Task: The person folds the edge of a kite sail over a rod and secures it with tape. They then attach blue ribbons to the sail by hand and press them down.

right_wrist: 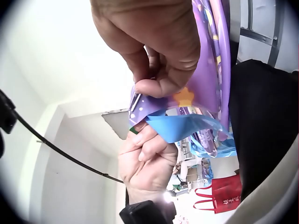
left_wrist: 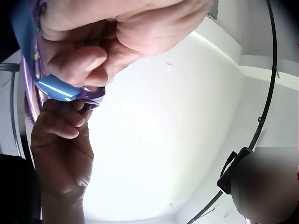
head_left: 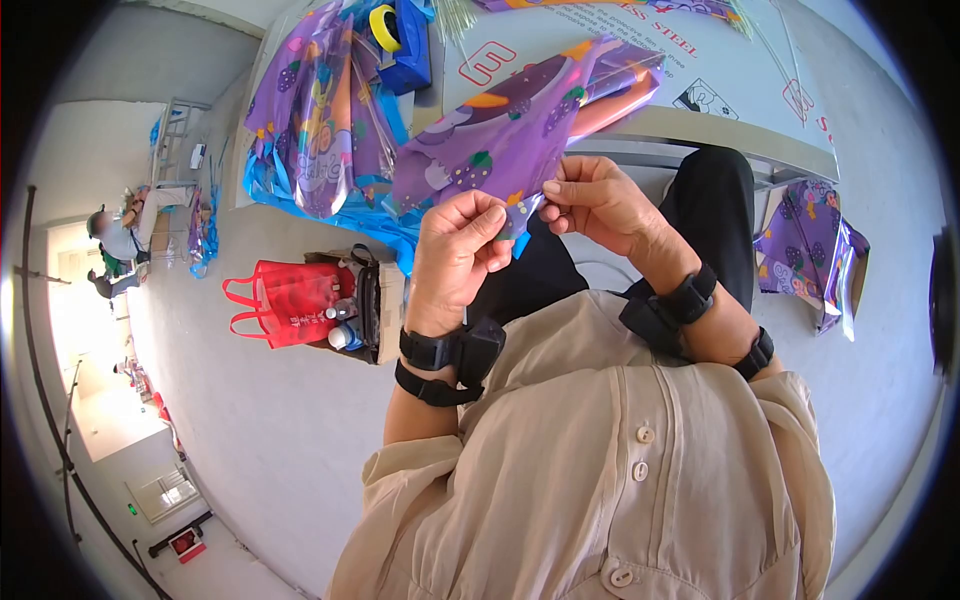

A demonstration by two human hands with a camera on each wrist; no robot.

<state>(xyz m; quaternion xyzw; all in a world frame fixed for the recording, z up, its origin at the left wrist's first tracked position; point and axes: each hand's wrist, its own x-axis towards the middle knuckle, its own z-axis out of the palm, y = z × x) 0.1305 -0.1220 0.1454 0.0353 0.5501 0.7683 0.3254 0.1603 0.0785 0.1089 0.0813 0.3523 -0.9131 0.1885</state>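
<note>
A purple plastic sheet [head_left: 490, 150] with printed fruit and star shapes hangs from the table's near edge toward the person's lap. Its near corner is between both hands. The left hand [head_left: 452, 255] pinches this corner between thumb and curled fingers. Close beside it, the right hand [head_left: 605, 205] pinches the same edge with thumb and forefinger. In the right wrist view, a blue strip [right_wrist: 175, 128] runs by the left hand [right_wrist: 147, 161], below the right hand's fingertips. The left wrist view shows the blue, shiny underside [left_wrist: 60, 88] between the two hands.
More purple printed plastic [head_left: 310, 110] lies at the table's left, beside a blue tape dispenser [head_left: 408, 60]. The table [head_left: 780, 125] has printed protective film. On the floor are a red bag [head_left: 295, 300], a box [head_left: 390, 310] and purple printed plastic [head_left: 805, 240]. Another person [head_left: 120, 245] is far left.
</note>
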